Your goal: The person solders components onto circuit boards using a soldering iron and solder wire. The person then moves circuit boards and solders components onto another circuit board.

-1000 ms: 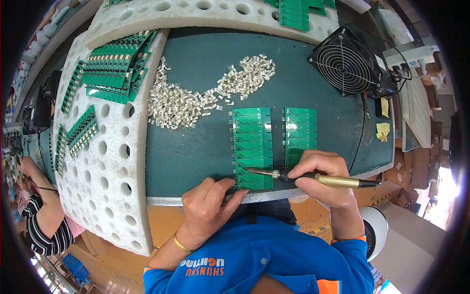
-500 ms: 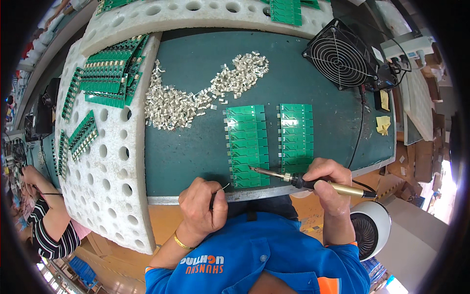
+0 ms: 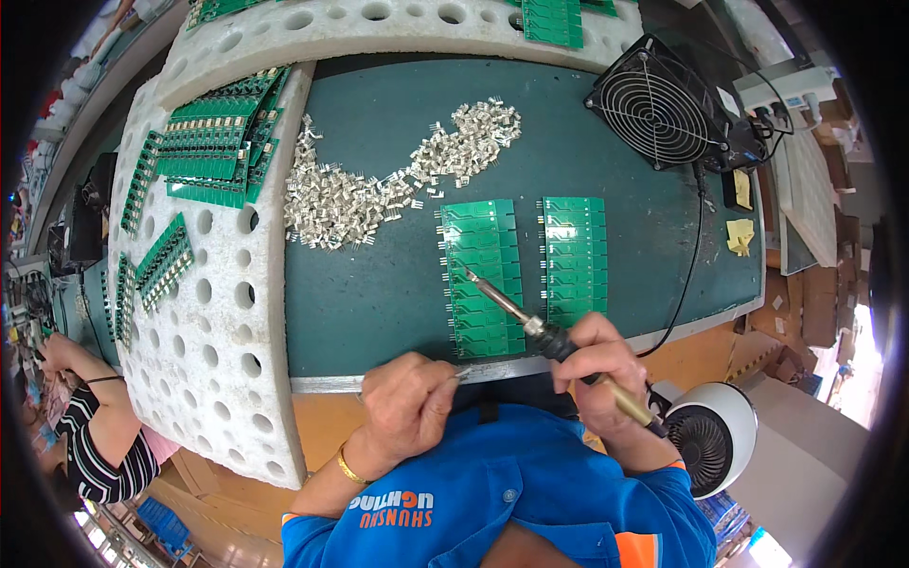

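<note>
My right hand (image 3: 601,369) is wrapped round a soldering iron (image 3: 505,301) with a black and gold handle. Its metal tip points up and left, over the left green circuit board panel (image 3: 485,331); whether it touches cannot be made out. Near the table's front edge, my left hand (image 3: 409,402) pinches a thin solder wire (image 3: 461,374), whose short end sticks out to the right. A second green circuit board panel (image 3: 574,251) lies to the right of the first. Small metal pins stand out along the left edge of both panels.
Many small white connectors (image 3: 331,204) are heaped behind the boards. A perforated white foam slab (image 3: 218,331) with board stacks (image 3: 204,147) stands at left, another foam block (image 3: 331,24) at the back. A black fan (image 3: 655,109) sits back right; a co-worker's arm (image 3: 99,383) is far left.
The soldering iron's tip has moved up and left across the left panel, and my right hand has shifted left and slightly down. My left hand has moved a little right with the solder wire.
</note>
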A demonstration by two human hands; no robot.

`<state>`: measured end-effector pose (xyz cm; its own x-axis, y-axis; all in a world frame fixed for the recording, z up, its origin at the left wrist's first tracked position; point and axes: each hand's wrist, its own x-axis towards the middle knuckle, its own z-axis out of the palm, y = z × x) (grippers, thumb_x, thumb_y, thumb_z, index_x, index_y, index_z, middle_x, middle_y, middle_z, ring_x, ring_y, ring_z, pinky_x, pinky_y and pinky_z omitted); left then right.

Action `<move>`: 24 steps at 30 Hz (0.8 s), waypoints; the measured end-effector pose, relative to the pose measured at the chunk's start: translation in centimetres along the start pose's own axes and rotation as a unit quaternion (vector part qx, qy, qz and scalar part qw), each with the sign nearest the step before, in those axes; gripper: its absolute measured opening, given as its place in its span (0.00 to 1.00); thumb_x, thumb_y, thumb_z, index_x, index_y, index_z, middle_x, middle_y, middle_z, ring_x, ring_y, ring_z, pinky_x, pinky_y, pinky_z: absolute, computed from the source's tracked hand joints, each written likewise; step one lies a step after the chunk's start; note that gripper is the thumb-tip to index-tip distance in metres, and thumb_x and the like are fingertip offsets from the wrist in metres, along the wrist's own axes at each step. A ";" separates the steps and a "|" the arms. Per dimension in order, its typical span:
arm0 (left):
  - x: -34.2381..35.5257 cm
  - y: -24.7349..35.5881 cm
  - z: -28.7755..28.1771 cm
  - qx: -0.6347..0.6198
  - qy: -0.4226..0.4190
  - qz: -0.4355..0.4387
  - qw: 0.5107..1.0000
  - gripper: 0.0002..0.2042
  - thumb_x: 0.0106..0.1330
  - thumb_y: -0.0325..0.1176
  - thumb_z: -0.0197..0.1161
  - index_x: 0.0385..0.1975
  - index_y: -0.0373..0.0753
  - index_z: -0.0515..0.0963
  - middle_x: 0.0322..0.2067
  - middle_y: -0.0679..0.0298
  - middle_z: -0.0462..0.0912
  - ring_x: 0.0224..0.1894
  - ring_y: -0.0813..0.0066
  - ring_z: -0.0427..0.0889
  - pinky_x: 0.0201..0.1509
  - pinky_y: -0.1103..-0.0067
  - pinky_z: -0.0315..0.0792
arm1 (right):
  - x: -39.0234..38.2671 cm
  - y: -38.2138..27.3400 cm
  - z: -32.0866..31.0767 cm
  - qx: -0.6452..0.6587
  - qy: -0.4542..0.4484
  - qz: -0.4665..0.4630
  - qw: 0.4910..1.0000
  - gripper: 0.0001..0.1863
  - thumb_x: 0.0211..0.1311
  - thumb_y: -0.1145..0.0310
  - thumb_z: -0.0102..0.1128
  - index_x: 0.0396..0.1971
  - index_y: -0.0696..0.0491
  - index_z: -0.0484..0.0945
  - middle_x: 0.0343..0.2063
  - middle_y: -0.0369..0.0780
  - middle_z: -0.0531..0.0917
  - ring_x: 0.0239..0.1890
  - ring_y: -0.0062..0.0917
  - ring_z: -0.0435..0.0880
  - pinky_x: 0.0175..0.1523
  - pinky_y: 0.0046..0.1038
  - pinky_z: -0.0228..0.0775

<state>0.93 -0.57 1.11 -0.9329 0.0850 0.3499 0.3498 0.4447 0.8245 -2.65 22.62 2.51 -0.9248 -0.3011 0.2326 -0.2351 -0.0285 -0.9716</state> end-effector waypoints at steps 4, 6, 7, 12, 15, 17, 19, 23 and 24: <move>-0.2 0.4 1.0 -0.075 -0.027 0.030 0.996 0.06 0.60 0.23 0.66 0.35 0.35 0.76 0.21 0.58 0.78 0.19 0.61 0.77 0.22 0.71 0.70 | -0.4 0.1 2.3 0.011 -0.006 -0.005 1.000 0.15 0.56 0.72 0.72 0.42 0.56 0.77 0.28 0.39 0.77 0.26 0.21 0.75 0.30 0.24 0.67; -0.6 0.7 1.3 -0.070 -0.035 0.048 0.996 0.07 0.61 0.23 0.65 0.37 0.35 0.75 0.22 0.57 0.78 0.20 0.60 0.78 0.22 0.70 0.71 | -1.1 0.4 2.4 0.006 -0.027 -0.009 1.000 0.21 0.51 0.75 0.75 0.44 0.54 0.75 0.29 0.38 0.81 0.30 0.24 0.75 0.34 0.27 0.68; -0.7 0.9 1.6 -0.077 -0.038 0.053 0.995 0.08 0.61 0.23 0.65 0.38 0.35 0.74 0.22 0.57 0.78 0.20 0.60 0.78 0.23 0.70 0.71 | -1.2 0.2 2.8 0.010 -0.018 -0.003 1.000 0.21 0.52 0.74 0.75 0.44 0.53 0.75 0.30 0.37 0.81 0.32 0.26 0.75 0.36 0.28 0.68; -1.2 1.7 2.4 -0.091 -0.075 0.066 0.991 0.11 0.62 0.23 0.64 0.41 0.35 0.69 0.23 0.57 0.77 0.21 0.59 0.78 0.24 0.69 0.72 | -1.9 0.3 2.9 -0.022 -0.023 -0.021 0.999 0.21 0.53 0.77 0.72 0.45 0.53 0.73 0.29 0.37 0.81 0.35 0.27 0.75 0.39 0.29 0.68; -1.3 2.1 2.3 -0.091 -0.090 0.067 0.989 0.12 0.61 0.22 0.64 0.41 0.35 0.69 0.24 0.57 0.77 0.21 0.58 0.78 0.25 0.69 0.72 | -2.1 -0.3 3.0 -0.003 -0.006 -0.010 1.000 0.20 0.53 0.80 0.70 0.44 0.53 0.73 0.30 0.38 0.80 0.34 0.28 0.75 0.38 0.29 0.69; -1.3 2.4 2.4 -0.094 -0.089 0.072 0.989 0.12 0.61 0.22 0.65 0.40 0.35 0.70 0.24 0.57 0.77 0.22 0.59 0.78 0.25 0.69 0.72 | -2.1 -0.6 2.9 -0.006 -0.009 -0.018 1.000 0.20 0.53 0.81 0.69 0.44 0.53 0.73 0.31 0.39 0.79 0.33 0.28 0.76 0.38 0.29 0.69; -1.3 2.6 2.5 -0.096 -0.087 0.076 0.989 0.12 0.60 0.21 0.65 0.39 0.35 0.70 0.24 0.57 0.77 0.22 0.59 0.78 0.25 0.69 0.72 | -2.2 -0.8 2.7 -0.009 -0.013 -0.024 1.000 0.20 0.53 0.82 0.69 0.44 0.53 0.73 0.31 0.40 0.78 0.33 0.28 0.76 0.37 0.29 0.69; -1.7 2.5 2.1 -0.073 -0.062 0.070 0.993 0.07 0.60 0.22 0.66 0.34 0.37 0.74 0.22 0.60 0.78 0.19 0.64 0.78 0.21 0.72 0.69 | -2.1 -1.5 2.1 -0.098 -0.019 -0.058 0.993 0.20 0.52 0.84 0.68 0.44 0.54 0.74 0.33 0.42 0.76 0.32 0.29 0.76 0.36 0.28 0.69; -1.9 2.5 1.8 -0.065 -0.059 0.054 0.995 0.07 0.59 0.22 0.66 0.32 0.37 0.75 0.21 0.60 0.78 0.19 0.65 0.78 0.21 0.72 0.69 | -2.0 -1.6 1.9 -0.129 -0.015 -0.070 0.989 0.20 0.52 0.84 0.68 0.44 0.54 0.74 0.33 0.42 0.75 0.32 0.29 0.76 0.35 0.27 0.68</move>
<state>3.47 2.01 1.69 -0.8905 0.2327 0.3911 0.4490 0.3098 0.8381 0.18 21.45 3.53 -0.8689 -0.3404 0.3594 -0.4328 0.1702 -0.8853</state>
